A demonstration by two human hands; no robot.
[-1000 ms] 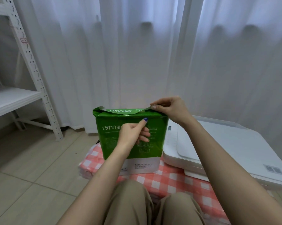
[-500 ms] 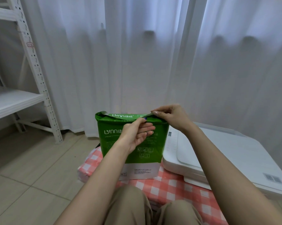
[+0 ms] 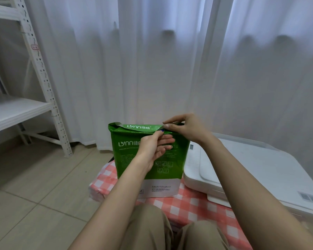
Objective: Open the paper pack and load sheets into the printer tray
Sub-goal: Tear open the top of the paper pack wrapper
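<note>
A green paper pack (image 3: 132, 159) is standing upright on the worktop (image 3: 191, 204), which is covered in a red-and-white checked cloth, just left of a white printer (image 3: 251, 170) and touching or nearly touching its side. The person's left hand (image 3: 154, 147) is resting against the near face of the pack close to the top edge, its fingers (image 3: 167, 141) stretched flat toward the right and the thumb reaching up to the fold; it is pressing rather than gripping. The right hand (image 3: 185, 127) is sitting at the pack's top right corner, its fingertips pinched closed on the end of the loosened top flap (image 3: 139, 126), which is lying along the top with the brand name showing. Both forearms are reaching in from the near edge above the person's knees in tan trousers (image 3: 148, 231). A white curtain (image 3: 152, 60) is hanging at the far side, and a white metal shelf (image 3: 16, 109) is standing on the tiled floor at the far left.
</note>
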